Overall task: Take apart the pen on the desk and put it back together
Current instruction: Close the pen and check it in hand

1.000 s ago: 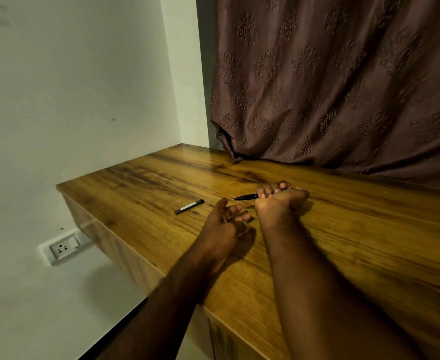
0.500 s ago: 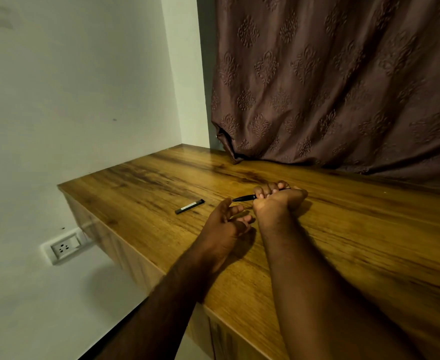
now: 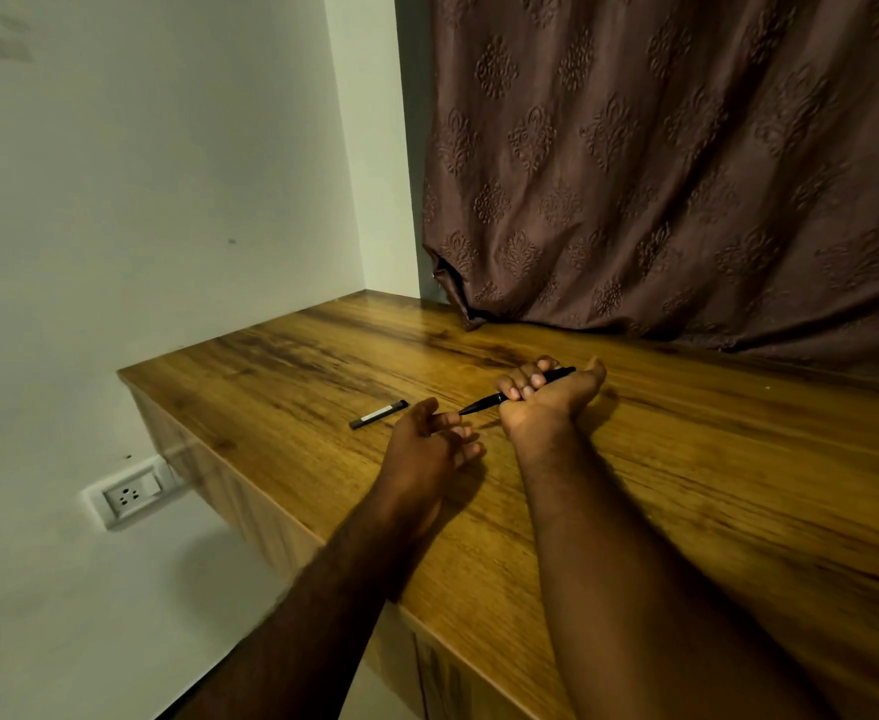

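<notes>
Desk: wooden desk [image 3: 687, 485], curtain [image 3: 687, 174] behind.
Right hand [image 3: 546, 394]: fingers curled around pen body [image 3: 484, 402], tip toward 8 o'clock.
Left hand [image 3: 427, 441]: fingers loosely spread, empty; pen cap [image 3: 378, 414] nearest, at its 11 o'clock.

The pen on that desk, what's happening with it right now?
A person is working on it with bare hands. The right hand grips the black pen body, tip pointing left. The left hand is open and empty just below the tip. A separate black pen piece lies on the wooden desk to the left.
</notes>
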`<action>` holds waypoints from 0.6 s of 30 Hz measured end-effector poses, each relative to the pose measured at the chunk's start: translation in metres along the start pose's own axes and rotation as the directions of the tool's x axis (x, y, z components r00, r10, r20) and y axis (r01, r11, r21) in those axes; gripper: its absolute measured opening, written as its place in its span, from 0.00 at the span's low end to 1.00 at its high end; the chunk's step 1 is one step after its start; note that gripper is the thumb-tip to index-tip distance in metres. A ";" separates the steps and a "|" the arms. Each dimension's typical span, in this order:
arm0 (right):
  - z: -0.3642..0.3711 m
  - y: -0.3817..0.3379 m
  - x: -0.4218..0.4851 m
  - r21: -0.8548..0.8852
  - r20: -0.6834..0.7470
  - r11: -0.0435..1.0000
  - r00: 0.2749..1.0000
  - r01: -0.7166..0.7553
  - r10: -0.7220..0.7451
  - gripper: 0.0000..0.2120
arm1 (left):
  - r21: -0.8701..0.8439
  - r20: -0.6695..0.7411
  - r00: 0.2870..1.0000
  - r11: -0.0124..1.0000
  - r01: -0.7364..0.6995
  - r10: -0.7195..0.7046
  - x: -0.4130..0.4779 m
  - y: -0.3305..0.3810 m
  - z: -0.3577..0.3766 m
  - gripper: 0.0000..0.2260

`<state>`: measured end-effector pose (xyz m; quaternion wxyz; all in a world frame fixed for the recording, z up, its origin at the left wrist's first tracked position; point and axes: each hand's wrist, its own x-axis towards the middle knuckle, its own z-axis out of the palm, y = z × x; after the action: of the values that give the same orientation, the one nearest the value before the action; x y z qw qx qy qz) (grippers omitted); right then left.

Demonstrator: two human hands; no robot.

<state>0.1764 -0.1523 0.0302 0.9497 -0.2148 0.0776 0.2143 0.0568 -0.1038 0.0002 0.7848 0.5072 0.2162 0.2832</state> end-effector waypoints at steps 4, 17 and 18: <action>0.002 0.007 0.006 -0.060 0.060 0.997 0.997 -0.050 0.053 0.23 | 0.273 0.051 0.993 0.955 -0.115 0.105 0.004 0.006 -0.003 0.06; 0.001 0.051 0.012 -0.914 0.265 0.299 0.962 0.273 -0.068 0.06 | 0.878 0.029 0.917 0.428 -0.214 0.399 0.025 0.054 -0.105 0.03; 0.001 0.053 0.013 -0.922 0.279 0.260 0.958 0.286 -0.066 0.06 | 0.929 0.063 0.904 0.307 -0.208 0.423 0.024 0.057 -0.110 0.04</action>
<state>0.1642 -0.1037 0.0078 0.6513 -0.7261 -0.1785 0.1291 -0.0068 0.0046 0.0078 0.2719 0.8575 0.3068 0.3107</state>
